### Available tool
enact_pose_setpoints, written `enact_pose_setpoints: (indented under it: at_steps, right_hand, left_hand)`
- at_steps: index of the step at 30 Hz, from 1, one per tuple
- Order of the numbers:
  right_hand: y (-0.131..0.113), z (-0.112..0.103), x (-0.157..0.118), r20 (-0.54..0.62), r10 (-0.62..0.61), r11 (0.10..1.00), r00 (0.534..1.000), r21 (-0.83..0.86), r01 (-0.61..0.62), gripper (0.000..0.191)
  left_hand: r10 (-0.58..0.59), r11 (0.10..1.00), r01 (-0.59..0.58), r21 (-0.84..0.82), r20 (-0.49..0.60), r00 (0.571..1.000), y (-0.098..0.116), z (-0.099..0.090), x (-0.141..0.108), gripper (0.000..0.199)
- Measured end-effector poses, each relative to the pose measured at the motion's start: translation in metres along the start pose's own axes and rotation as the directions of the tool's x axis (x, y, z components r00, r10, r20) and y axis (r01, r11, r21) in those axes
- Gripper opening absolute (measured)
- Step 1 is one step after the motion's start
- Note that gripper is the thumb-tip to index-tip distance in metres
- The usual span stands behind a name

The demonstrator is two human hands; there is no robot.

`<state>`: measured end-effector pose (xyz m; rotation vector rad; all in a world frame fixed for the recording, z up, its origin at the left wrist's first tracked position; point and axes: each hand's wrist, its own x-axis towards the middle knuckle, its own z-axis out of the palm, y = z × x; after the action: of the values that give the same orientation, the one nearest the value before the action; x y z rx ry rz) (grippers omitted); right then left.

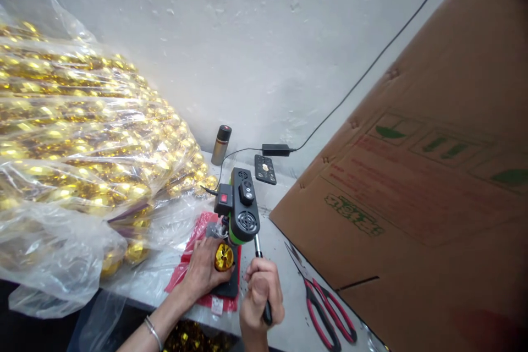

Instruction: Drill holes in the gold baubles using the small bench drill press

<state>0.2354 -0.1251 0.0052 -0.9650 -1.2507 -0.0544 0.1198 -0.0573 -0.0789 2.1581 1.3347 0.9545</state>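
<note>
1. The left hand is curled around 1 gold faceted ball, which sits over the black base, just beside the head of what looks like a small bench drill press.
2. The right hand is wrapped around the black-gripped lever on the press's right side.
3. Any bit under the head is hidden; fingers straying beneath it as the lever drops could be hurt.
4. The ball's round shape could make it roll or twist under load if the left hand's hold is loose.
5. The red plastic sheet under the base could let the press creep if the lever is pulled hard.
6. Loose clear plastic bag film near the left hand could snag.
7. The scissors could catch the right hand if it swings wide.
</note>
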Motion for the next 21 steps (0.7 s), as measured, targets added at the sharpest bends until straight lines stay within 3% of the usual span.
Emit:
enact_pose_setpoints:
  at_steps: [21]
  right_hand:
    - [0.005,0.007,-0.011,-0.071,0.079,0.990,0.994,0.123,-0.070,0.034]
  left_hand:
    - [-0.069,0.997,0.070,-0.029,0.046,0.997,0.007,-0.002,0.000,0.050]
